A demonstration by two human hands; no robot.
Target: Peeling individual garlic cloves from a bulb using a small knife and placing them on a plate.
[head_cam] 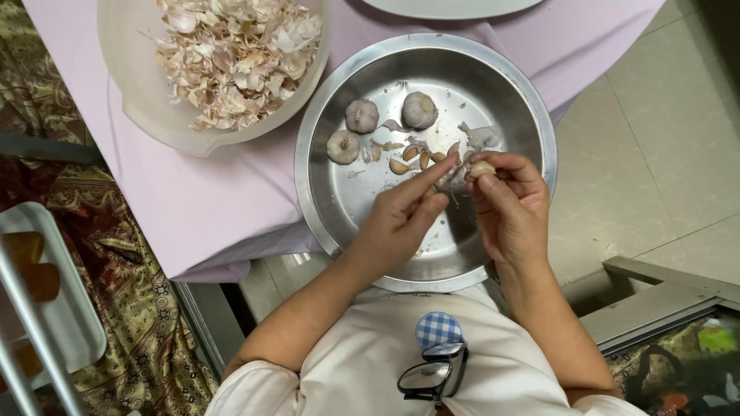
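Note:
A round steel pan point(339, 208) sits on a table with a pale pink cloth. In it lie three whole garlic bulbs point(361, 115), several loose cloves point(399, 166) and bits of skin. My right hand point(512, 208) pinches a garlic clove point(482, 169) between thumb and fingers over the pan's right side. My left hand point(401, 216) reaches in from the left, its index finger stretched toward that clove and its thumb touching the skin beside it.
A cream plastic bowl point(127, 85) full of garlic skins point(231, 54) stands at the upper left. A white tray point(62, 308) lies on patterned fabric at the left. Tiled floor shows at the right. Glasses point(435, 374) hang on my white shirt.

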